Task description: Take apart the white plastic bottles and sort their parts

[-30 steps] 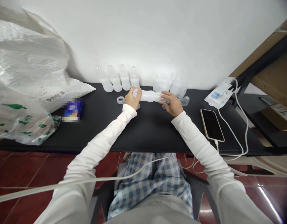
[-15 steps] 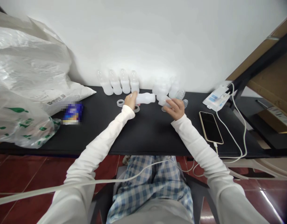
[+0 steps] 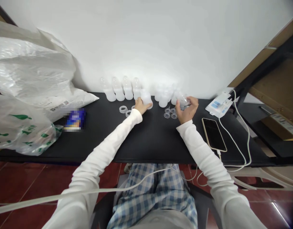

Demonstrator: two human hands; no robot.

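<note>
My left hand is closed round a white plastic bottle standing upright on the black table, next to a row of capped white bottles along the wall. My right hand is closed on a clear dome cap held just above the table. More white bottles stand between my hands. Clear rings lie left of my left hand, and small clear rings lie left of my right hand.
Large plastic bags fill the table's left end, with a small blue packet beside them. A phone on a white cable lies at the right, behind it a white box. A dark shelf frame stands at far right.
My left hand has turned the bottle from lying sideways to upright and set it beside the row. My right hand let go of the bottle's end and moved right, now holding a clear cap.
</note>
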